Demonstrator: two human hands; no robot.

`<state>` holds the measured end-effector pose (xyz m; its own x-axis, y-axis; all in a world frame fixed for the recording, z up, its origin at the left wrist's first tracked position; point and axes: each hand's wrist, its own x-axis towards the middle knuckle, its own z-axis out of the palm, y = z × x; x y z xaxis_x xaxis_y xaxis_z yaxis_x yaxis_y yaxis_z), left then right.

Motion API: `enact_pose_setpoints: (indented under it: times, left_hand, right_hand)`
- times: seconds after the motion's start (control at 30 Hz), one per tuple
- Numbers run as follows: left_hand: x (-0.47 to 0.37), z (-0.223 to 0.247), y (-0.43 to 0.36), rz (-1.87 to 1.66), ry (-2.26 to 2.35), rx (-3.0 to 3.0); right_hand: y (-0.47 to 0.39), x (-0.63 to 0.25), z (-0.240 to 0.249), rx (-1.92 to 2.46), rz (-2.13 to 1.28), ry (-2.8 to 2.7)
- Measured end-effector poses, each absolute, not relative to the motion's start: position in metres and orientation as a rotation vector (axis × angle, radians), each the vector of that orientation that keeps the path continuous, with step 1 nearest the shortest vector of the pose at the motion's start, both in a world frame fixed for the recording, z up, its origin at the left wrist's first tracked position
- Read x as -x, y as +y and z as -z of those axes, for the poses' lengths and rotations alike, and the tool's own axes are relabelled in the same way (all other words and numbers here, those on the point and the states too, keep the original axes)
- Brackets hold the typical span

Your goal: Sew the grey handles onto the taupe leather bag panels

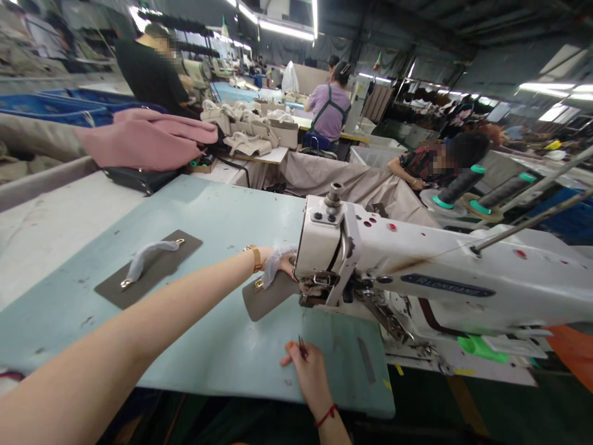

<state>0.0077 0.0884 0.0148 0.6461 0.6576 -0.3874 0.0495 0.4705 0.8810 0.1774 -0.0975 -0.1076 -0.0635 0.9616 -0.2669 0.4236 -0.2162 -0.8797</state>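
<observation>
spare panel: grey piece with wrapped handle is lying flat on the counter, far left, well apart from my hands.
left hand: my left hand is gripping the grey flap by its wrapped handle, at the machine head.
right hand: my right hand is pinching small snips, resting on the counter's near edge.
sewing machine: I'm feeding the flap under its needle end; flap is touching it.
</observation>
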Motion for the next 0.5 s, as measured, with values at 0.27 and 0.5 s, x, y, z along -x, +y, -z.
enact_pose_setpoints:
  times: [0.27, 0.5]
  left_hand:
    - [-0.006, -0.005, 0.096, -0.333, 0.764, -1.146]
    - [-0.002, 0.001, 0.097, -0.343, 0.698, -1.168]
  right_hand:
    - [-0.097, -0.180, 0.120, 1.685, -1.211, -1.543]
    - [-0.101, -0.176, 0.113, 1.641, -1.257, -1.499]
